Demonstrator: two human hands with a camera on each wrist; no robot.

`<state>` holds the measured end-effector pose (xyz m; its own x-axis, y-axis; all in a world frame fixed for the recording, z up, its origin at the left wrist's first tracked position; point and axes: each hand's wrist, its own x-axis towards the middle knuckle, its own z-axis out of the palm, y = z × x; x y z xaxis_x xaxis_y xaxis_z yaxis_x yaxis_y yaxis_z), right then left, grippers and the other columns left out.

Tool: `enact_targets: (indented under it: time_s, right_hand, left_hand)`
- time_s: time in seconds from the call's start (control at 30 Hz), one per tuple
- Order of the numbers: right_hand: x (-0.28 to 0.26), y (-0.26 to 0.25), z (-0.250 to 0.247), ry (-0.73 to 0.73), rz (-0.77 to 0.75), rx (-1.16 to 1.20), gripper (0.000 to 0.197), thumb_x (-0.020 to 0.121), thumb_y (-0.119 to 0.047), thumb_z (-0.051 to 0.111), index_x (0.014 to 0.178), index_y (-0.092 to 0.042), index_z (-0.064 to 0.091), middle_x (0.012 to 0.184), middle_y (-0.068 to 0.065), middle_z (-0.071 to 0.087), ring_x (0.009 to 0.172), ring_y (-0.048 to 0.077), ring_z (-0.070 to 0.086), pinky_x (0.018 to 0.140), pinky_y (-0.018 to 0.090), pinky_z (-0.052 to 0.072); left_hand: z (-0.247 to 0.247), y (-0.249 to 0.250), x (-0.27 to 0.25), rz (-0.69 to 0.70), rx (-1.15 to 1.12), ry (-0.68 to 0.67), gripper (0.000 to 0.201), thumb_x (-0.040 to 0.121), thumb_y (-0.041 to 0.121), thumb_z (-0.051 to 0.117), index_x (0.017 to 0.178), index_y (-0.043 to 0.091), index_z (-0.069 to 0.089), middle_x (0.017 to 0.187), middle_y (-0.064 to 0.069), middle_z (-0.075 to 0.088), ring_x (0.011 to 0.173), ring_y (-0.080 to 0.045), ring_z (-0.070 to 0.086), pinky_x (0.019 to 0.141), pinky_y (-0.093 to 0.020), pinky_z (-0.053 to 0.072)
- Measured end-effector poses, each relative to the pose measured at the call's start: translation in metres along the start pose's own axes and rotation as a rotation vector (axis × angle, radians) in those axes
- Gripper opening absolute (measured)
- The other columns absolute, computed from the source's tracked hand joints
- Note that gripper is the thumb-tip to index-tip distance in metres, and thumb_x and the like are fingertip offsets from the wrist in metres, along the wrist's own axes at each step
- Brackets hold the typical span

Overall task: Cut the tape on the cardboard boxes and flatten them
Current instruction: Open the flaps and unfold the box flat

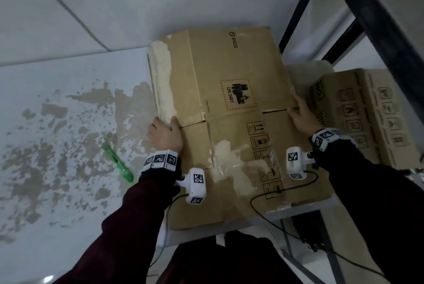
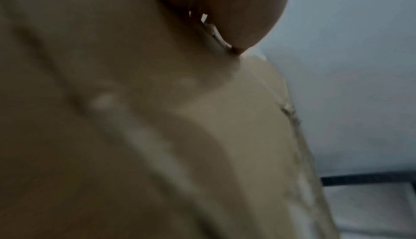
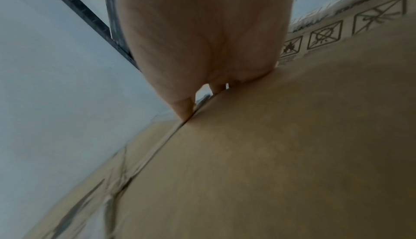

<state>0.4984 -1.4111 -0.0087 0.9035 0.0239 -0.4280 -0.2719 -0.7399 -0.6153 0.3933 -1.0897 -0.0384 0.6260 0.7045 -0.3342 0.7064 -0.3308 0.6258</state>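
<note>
A flattened brown cardboard box (image 1: 229, 70) with a PICO print and a UN 3481 label lies on the white table (image 1: 57, 91). Torn pale patches mark its left edge and its lower flap. My left hand (image 1: 165, 134) grips the box's left edge, thumb on top and fingers tucked under. My right hand (image 1: 300, 116) holds the right edge at the fold line, fingers curled over it. The left wrist view shows the hand (image 2: 225, 2) against blurred cardboard (image 2: 157, 136). In the right wrist view the hand (image 3: 202, 38) meets the cardboard (image 3: 270, 153) at a seam.
A green utility knife (image 1: 118, 164) lies on the stained tabletop left of the box. A second printed cardboard box (image 1: 367, 111) stands to the right. A black metal shelf frame (image 1: 378, 19) rises at the right. Wrist-camera cables (image 1: 275, 221) trail over the box's near edge.
</note>
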Motion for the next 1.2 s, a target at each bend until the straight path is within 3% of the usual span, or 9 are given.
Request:
enact_targets:
  time_s: [0.1, 0.2, 0.3, 0.57, 0.67, 0.9, 1.0, 1.07, 1.2]
  right_hand:
    - [-0.002, 0.001, 0.004, 0.057, 0.023, 0.082, 0.065, 0.095, -0.039, 0.048, 0.149, -0.024, 0.014, 0.150, 0.008, 0.033, 0.133, 0.030, 0.038, 0.110, 0.044, 0.032]
    - [0.009, -0.001, -0.004, 0.091, 0.224, 0.151, 0.073, 0.093, -0.046, 0.050, 0.146, -0.006, 0.018, 0.148, 0.015, 0.035, 0.131, 0.034, 0.039, 0.102, 0.037, 0.033]
    - [0.020, -0.003, -0.012, 0.020, 0.320, 0.144, 0.086, 0.087, -0.057, 0.051, 0.145, 0.000, 0.024, 0.148, 0.019, 0.033, 0.131, 0.036, 0.039, 0.101, 0.040, 0.034]
    - [0.024, -0.001, -0.009, -0.061, 0.366, 0.195, 0.094, 0.074, -0.069, 0.057, 0.137, -0.001, 0.042, 0.135, 0.019, 0.051, 0.118, 0.036, 0.052, 0.104, 0.045, 0.040]
    - [0.019, 0.000, -0.006, -0.061, 0.378, 0.210, 0.086, 0.078, -0.065, 0.056, 0.135, -0.001, 0.046, 0.133, 0.018, 0.052, 0.117, 0.035, 0.053, 0.102, 0.042, 0.041]
    - [0.008, -0.004, 0.004, 0.034, 0.393, 0.161, 0.095, 0.074, -0.074, 0.051, 0.137, -0.003, 0.044, 0.137, 0.018, 0.049, 0.120, 0.035, 0.050, 0.100, 0.039, 0.040]
    - [0.001, -0.004, 0.012, 0.054, 0.409, 0.195, 0.093, 0.075, -0.071, 0.055, 0.140, -0.005, 0.041, 0.140, 0.016, 0.046, 0.123, 0.035, 0.048, 0.103, 0.041, 0.039]
    - [-0.006, -0.003, 0.019, 0.083, 0.407, 0.182, 0.088, 0.078, -0.069, 0.052, 0.138, -0.005, 0.042, 0.139, 0.017, 0.047, 0.122, 0.035, 0.049, 0.104, 0.043, 0.039]
    - [-0.021, -0.004, 0.027, 0.188, 0.324, 0.167, 0.085, 0.076, -0.070, 0.054, 0.136, -0.010, 0.047, 0.137, 0.014, 0.051, 0.122, 0.033, 0.050, 0.102, 0.042, 0.041]
  left_hand:
    - [-0.002, -0.003, 0.001, -0.038, -0.003, -0.006, 0.080, 0.089, 0.054, 0.053, 0.143, 0.000, 0.030, 0.142, -0.025, 0.035, 0.130, -0.039, 0.034, 0.106, -0.046, 0.028]
    - [-0.012, -0.005, 0.015, -0.202, -0.099, -0.025, 0.100, 0.066, 0.067, 0.070, 0.134, -0.002, 0.043, 0.133, -0.021, 0.050, 0.120, -0.038, 0.049, 0.099, -0.044, 0.043]
    - [-0.020, -0.002, 0.022, -0.255, -0.181, -0.088, 0.081, 0.064, 0.058, 0.078, 0.115, -0.003, 0.062, 0.111, -0.015, 0.065, 0.101, -0.031, 0.062, 0.081, -0.034, 0.051]
    - [-0.028, 0.001, 0.020, -0.343, -0.319, -0.162, 0.069, 0.064, 0.047, 0.083, 0.105, -0.004, 0.061, 0.101, -0.014, 0.065, 0.092, -0.030, 0.062, 0.084, -0.039, 0.054]
    - [-0.033, -0.001, 0.024, -0.407, -0.389, -0.236, 0.073, 0.059, 0.043, 0.086, 0.108, -0.004, 0.058, 0.103, -0.016, 0.066, 0.092, -0.031, 0.064, 0.080, -0.040, 0.055]
    - [-0.036, 0.000, 0.023, -0.293, -0.347, -0.235, 0.066, 0.070, 0.050, 0.077, 0.113, 0.006, 0.053, 0.105, -0.010, 0.060, 0.095, -0.028, 0.058, 0.086, -0.037, 0.050]
    - [-0.043, -0.005, 0.030, -0.330, -0.394, -0.261, 0.093, 0.051, 0.062, 0.082, 0.119, 0.003, 0.057, 0.110, -0.011, 0.066, 0.098, -0.030, 0.064, 0.091, -0.041, 0.052]
    - [-0.043, -0.008, 0.031, -0.291, -0.339, -0.224, 0.097, 0.054, 0.065, 0.080, 0.123, 0.002, 0.056, 0.116, -0.010, 0.064, 0.104, -0.031, 0.061, 0.092, -0.036, 0.049]
    - [-0.041, -0.015, 0.025, -0.148, -0.223, -0.126, 0.088, 0.065, 0.069, 0.070, 0.123, 0.004, 0.058, 0.118, -0.013, 0.063, 0.105, -0.032, 0.060, 0.080, -0.030, 0.044]
